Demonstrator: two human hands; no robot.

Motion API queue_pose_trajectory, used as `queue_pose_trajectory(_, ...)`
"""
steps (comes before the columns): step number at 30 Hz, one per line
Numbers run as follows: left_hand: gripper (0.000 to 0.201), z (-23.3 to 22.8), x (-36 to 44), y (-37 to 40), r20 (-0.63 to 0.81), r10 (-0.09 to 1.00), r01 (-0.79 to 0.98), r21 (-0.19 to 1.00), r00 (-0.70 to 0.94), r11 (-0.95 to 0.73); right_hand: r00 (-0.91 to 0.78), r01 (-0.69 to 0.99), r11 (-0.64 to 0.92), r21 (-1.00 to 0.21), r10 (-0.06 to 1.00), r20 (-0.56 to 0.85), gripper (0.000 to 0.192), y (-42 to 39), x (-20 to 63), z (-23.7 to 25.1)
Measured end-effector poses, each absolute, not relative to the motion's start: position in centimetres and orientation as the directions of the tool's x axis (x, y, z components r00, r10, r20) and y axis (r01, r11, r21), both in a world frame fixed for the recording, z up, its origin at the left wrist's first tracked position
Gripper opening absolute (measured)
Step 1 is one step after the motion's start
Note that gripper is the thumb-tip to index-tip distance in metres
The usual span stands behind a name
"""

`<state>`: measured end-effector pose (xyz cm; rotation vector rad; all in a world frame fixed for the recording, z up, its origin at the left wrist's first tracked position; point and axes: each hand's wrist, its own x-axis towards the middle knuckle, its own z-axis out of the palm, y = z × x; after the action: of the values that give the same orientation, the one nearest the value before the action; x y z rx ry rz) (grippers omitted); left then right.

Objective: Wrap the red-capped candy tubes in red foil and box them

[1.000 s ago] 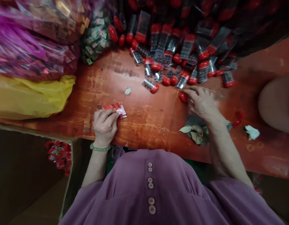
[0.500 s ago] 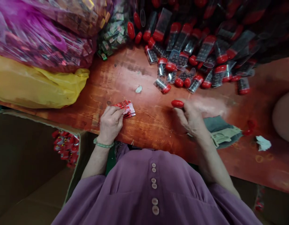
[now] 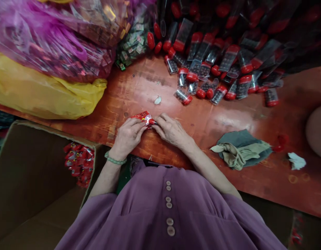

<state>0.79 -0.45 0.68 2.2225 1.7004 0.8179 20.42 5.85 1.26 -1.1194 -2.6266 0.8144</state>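
While both hands meet at the near edge of the worn red-brown wooden table, the left hand pinches a small red foil sachet and the right hand pinches a red oval cap at the sachet's mouth, seemingly joining the two. Seating the cap would call for a steady, aligned push. Clear red-capped plastic tubes heap beyond; a crumpled grey-green cloth lies to the right, nothing between.
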Motion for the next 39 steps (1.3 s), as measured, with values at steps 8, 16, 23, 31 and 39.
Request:
queue_pose_trajectory(8,0.021,1.0,0.7,0.2,0.205,0.971,0.848,0.487,0.12,-0.208,-0.683,0.624,0.543,-0.562,0.728,-0.057,0.033,5.8,20.5,1.2)
queue_pose_trajectory(16,0.009,2.7,0.6,-0.2,0.375,0.926,0.776,0.569,0.049,-0.271,-0.519,0.253,0.234,-0.939,0.851,0.072,0.024,4.9,22.6,2.0)
queue_pose_trajectory(23,0.006,4.3,1.2,-2.1,0.55,0.811,0.781,0.41,0.2,-0.471,-0.648,-0.099,-0.452,-0.886,0.705,-0.287,0.036,2.9,23.8,4.0)
queue_pose_trajectory(31,0.023,3.8,1.8,-3.7,0.605,0.741,0.717,0.374,0.292,-0.588,-0.766,-0.109,-0.632,-0.767,0.545,-0.34,0.041,1.7,23.7,4.2)
queue_pose_trajectory(39,0.024,3.5,2.0,-4.4,0.578,0.75,0.675,0.414,0.323,-0.61,-0.784,-0.122,-0.736,-0.665,0.483,-0.39,0.04,1.7,23.7,3.1)
